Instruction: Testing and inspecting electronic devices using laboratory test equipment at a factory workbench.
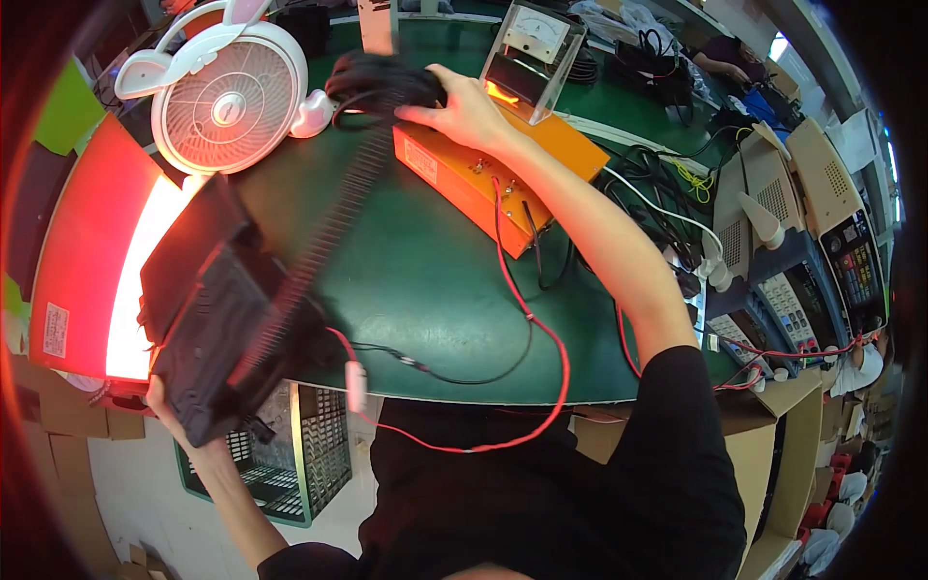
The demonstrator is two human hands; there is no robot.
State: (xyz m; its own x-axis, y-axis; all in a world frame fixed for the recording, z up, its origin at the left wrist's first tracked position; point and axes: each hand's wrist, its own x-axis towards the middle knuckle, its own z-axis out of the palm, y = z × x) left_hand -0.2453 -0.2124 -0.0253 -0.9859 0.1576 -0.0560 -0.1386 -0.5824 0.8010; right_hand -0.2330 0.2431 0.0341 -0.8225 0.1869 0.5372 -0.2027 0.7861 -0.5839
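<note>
My left hand (pixel 182 425) grips the lower left edge of a bulky black plastic device (pixel 217 333), tilted and blurred, at the table's left side. Most of its fingers are hidden behind the device. A black coiled cord (pixel 333 217) stretches from the device up to a bundle of black cable (pixel 372 85). Closed round that bundle is my right hand (pixel 462 108), held over the near-left end of an orange box (pixel 454 179). A red wire (pixel 561 358) and a thin black wire (pixel 474 380) run from the orange box toward the device.
A white fan (pixel 229 108) stands at the back left beside a glowing red panel (pixel 92 251). An analog meter (pixel 534 43) sits on the orange box. Instruments (pixel 783 300) and tangled cables line the right. A green crate (pixel 324 449) stands below the table edge.
</note>
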